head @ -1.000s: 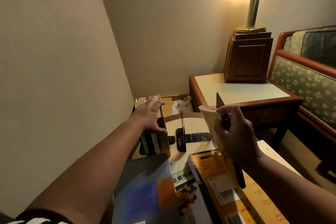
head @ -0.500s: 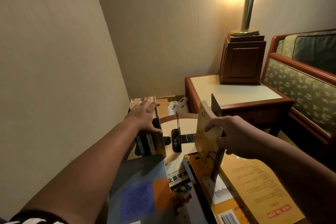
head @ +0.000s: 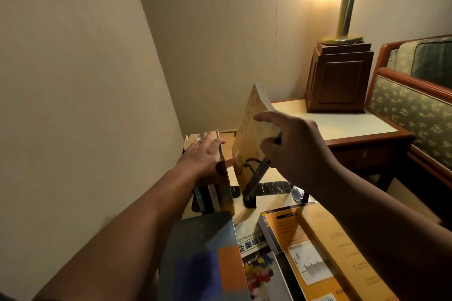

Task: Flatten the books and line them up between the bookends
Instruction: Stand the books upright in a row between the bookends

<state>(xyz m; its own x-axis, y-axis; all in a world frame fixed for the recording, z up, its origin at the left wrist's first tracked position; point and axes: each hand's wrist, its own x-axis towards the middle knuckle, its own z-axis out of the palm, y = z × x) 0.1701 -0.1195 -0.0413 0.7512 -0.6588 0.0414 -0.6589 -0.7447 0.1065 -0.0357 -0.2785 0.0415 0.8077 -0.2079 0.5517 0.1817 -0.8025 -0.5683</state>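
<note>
A few books (head: 221, 192) stand upright at the table's left, against a black bookend whose foot (head: 198, 206) shows below them. My left hand (head: 204, 154) lies flat on their top edges. My right hand (head: 291, 149) grips a yellow paperback (head: 248, 139) together with a black bookend (head: 255, 182), both tilted, just right of the row. The bookend's foot rests on the round table (head: 269, 200). More books lie flat nearby: a grey-blue one (head: 200, 259) and an orange one (head: 300, 254).
A wall runs close along the left. A wooden side table (head: 342, 124) with a lamp base (head: 338, 78) stands behind right, and an upholstered wooden seat (head: 413, 105) at far right. A cardboard box edge (head: 226, 137) shows behind the round table.
My right hand has carried the yellow paperback and bookend leftward, up against the standing row. The left hand has stayed on top of the books.
</note>
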